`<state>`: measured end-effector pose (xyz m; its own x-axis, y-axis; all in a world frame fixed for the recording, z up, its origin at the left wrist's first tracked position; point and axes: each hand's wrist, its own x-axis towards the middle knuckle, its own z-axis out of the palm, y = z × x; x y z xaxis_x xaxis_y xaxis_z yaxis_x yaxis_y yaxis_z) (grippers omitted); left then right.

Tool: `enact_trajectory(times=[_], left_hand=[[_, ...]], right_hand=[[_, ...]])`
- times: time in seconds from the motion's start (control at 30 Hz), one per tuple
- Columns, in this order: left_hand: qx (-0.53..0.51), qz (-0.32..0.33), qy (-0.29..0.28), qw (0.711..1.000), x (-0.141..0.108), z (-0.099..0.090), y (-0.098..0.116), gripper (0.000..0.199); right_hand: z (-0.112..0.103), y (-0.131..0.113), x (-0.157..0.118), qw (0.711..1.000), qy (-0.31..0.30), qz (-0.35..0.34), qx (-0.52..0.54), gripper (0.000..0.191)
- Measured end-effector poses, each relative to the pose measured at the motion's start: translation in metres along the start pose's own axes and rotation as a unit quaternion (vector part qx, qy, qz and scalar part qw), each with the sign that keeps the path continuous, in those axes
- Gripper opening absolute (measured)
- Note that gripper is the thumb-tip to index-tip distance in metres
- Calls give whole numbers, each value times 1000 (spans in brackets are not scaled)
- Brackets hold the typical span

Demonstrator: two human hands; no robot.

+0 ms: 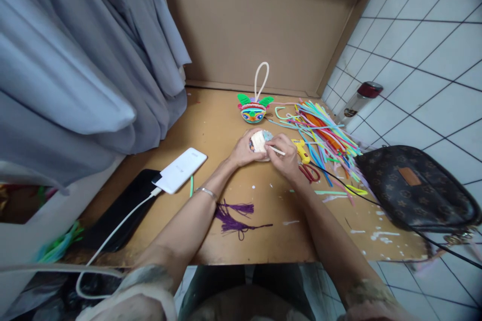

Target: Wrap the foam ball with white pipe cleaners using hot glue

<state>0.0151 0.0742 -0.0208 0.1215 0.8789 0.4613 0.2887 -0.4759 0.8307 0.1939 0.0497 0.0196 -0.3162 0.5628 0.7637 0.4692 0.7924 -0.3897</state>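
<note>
My left hand (244, 149) is wrapped round the left side of a small round piece (258, 141) with cream strips across its face and a bluish patch at its upper right. My right hand (285, 155) pinches a cream strip (277, 150) at the right edge of that piece. Just beyond the hands stands a colourful animal-faced ornament (253, 113) with green ears and a white loop on top. To the right of my right hand lie a yellow glue gun (301, 151) and red-handled scissors (309, 173).
Many coloured pipe cleaners (324, 130) lie at the right, beside a brown patterned bag (417, 185) and a red-lidded bottle (361, 98). Purple tassels (235, 218) lie near the front. A white power bank (183, 170) with a cable is at the left; cardboard (259, 25) stands behind.
</note>
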Motion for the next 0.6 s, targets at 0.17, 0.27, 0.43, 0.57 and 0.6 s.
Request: enact_trajectory(times=[0.17,0.27,0.43,0.57,0.6], left_hand=[[26,12,10,1000,1,1,0,76],[38,21,10,999,1,1,1,75],[68,60,15,996,1,0,1,74],[83,78,23,993,1,0,2,73],[85,78,23,993,0,-1,2,73]], right_hand=[[0,1,-1,1000,-6,-3,-19,14],[0,1,-1,1000,-5,-5,-22,14],[-1,2,-1,1000,0,-6,-14,13],[-1,2,-2,1000,-2,3,-15,13],[-1,2,-1,1000,2,1,-12,13]])
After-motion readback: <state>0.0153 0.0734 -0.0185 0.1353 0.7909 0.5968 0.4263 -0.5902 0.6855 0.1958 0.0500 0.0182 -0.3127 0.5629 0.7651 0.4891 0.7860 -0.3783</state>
